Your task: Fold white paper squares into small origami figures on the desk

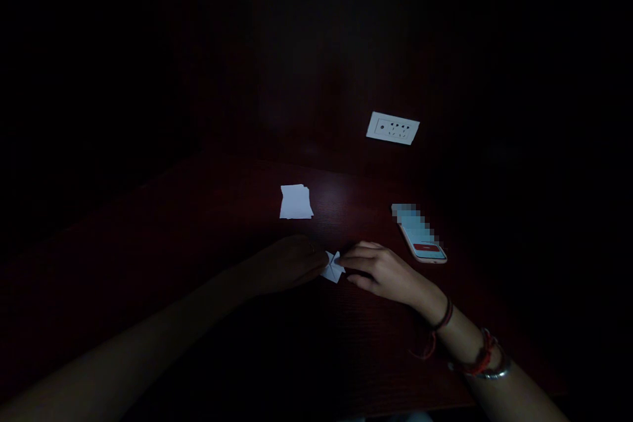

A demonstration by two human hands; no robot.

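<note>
A small piece of folded white paper (334,271) lies on the dark red table, with creases and pointed flaps showing. My left hand (295,262), mostly in shadow, has its fingers closed at the paper's left edge and hides part of it. From the other side, my right hand (383,271) reaches the paper with outstretched fingertips touching its upper right flap. The right thumb is held apart, just beside the paper's lower right edge. Cord bracelets and a silver bangle circle the right wrist and forearm.
A loose stack of white paper sheets (295,202) lies beyond my hands. To the right is a phone (420,234) with its screen lit. A white socket plate (393,128) is on the back panel. The surroundings are very dark.
</note>
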